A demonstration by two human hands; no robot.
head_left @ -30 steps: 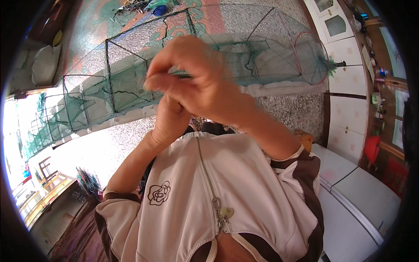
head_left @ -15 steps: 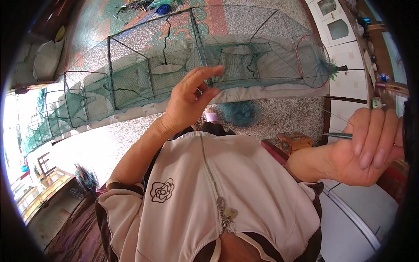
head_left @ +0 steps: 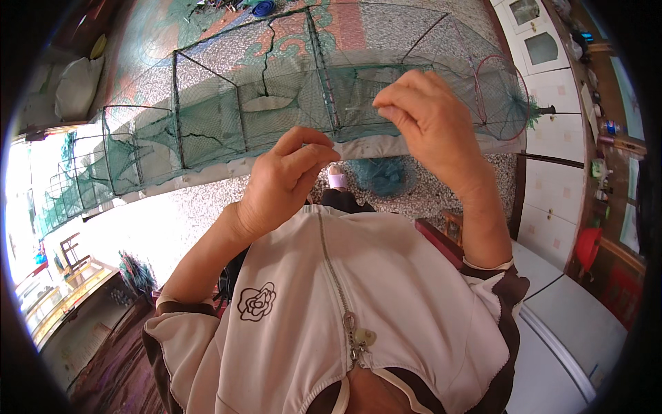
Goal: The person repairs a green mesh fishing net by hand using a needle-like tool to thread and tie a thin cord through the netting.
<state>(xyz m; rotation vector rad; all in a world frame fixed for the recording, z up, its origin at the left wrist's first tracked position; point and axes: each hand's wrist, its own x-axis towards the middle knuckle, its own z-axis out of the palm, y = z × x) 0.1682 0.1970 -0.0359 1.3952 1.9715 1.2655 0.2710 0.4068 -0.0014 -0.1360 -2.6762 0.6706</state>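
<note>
A long green net trap (head_left: 276, 114) on dark square frames stretches across in front of me, with a red hoop (head_left: 478, 90) near its right end. At the trap's near edge my left hand (head_left: 286, 176) is closed, thumb and fingertips pinched beside a dark upright frame bar (head_left: 323, 69). Whatever lies in that pinch is too small to make out. Farther right and higher, my right hand (head_left: 434, 131) is also closed in a pinch over the netting. Its fingers hide what they hold; a faint pale sliver shows just left of the fingertips.
A pale board or cloth edge (head_left: 372, 147) runs under the trap. Below it, a bundle of blue-green netting (head_left: 383, 176) lies on the speckled floor beside my foot. White cabinets (head_left: 552, 148) stand at the right, above a small wooden stool (head_left: 452, 226). A blue coil (head_left: 263, 8) lies at the far side.
My right hand has swung from the far right, where a thin dark rod showed in it, to above the netting. My left hand has dropped slightly and its fingers have closed together.
</note>
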